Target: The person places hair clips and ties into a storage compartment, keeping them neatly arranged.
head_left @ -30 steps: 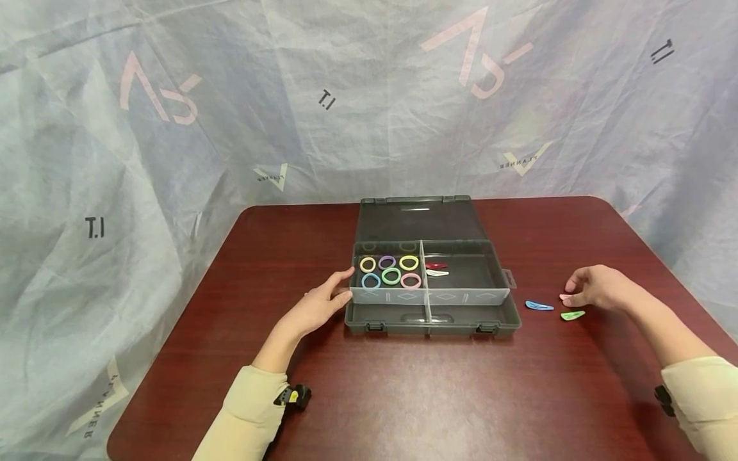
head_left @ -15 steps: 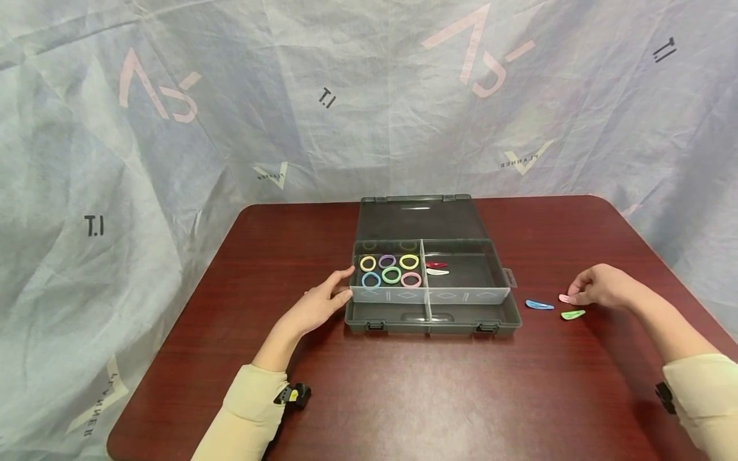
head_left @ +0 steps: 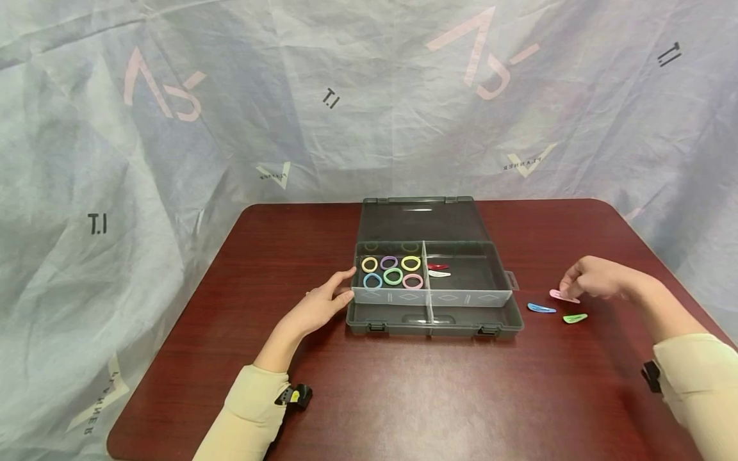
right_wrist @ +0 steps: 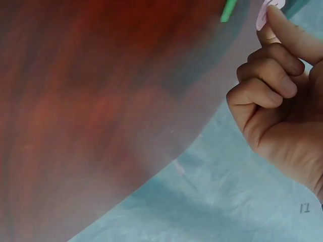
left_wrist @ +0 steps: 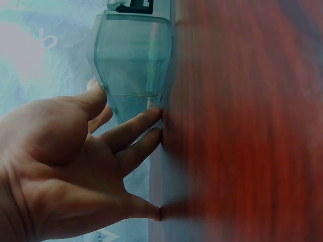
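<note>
My right hand (head_left: 594,278) pinches a pink snap hair clip (head_left: 564,296) between thumb and index finger; the right wrist view shows the pink hair clip (right_wrist: 268,11) at the fingertips, the other fingers curled in. Just left of that hand lies a blue hair clip (head_left: 541,308), and below it a green one (head_left: 574,318). My left hand (head_left: 323,303), fingers spread and fairly straight, touches the left side of a grey see-through divider box (head_left: 469,296). In the left wrist view those fingers (left_wrist: 135,132) lie along the box's end wall (left_wrist: 132,65).
The box's lid (head_left: 423,219) lies folded back behind it. Several coloured hair ties (head_left: 393,276) sit in its back left compartment. A red clip (head_left: 438,266) and a white clip (head_left: 439,274) lie in the back right one. Cloth (head_left: 369,128) hangs behind the table (head_left: 415,397).
My right hand has shifted slightly left and up, and the pink clip, mostly hidden before, now shows at its fingertips. The left hand stays at the box.
</note>
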### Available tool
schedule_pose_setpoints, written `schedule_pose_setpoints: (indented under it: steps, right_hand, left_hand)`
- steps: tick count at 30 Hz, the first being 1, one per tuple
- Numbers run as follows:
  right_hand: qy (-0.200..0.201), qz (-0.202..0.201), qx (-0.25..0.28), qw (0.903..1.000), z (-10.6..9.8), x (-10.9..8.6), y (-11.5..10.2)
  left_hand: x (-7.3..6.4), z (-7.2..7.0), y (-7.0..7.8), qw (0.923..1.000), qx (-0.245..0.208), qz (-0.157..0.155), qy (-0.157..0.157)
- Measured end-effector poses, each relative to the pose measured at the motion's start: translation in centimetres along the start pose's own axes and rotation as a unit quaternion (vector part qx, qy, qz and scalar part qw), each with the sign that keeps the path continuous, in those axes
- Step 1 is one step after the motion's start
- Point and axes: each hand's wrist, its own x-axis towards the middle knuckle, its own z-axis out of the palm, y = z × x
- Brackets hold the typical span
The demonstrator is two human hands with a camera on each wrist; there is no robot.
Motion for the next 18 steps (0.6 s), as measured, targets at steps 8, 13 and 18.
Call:
schedule_pose_setpoints:
  steps: [8,13,18]
  right_hand:
    - [0.006,-0.039,0.011,0.9991,-1.4,2.1,-4.8]
    - [0.011,-0.062,-0.002,0.998,-1.3,3.6,-8.5]
    - [-0.004,-0.092,-0.026,0.9954,-0.1,5.7,-11.7]
  left_hand:
    - [0.0,0.1,-0.3,1.0,0.001,-0.009,0.003]
    - [0.1,0.2,-0.3,1.0,0.008,0.004,0.003]
    - [0.1,0.1,-0.2,0.9999,0.011,0.008,0.005]
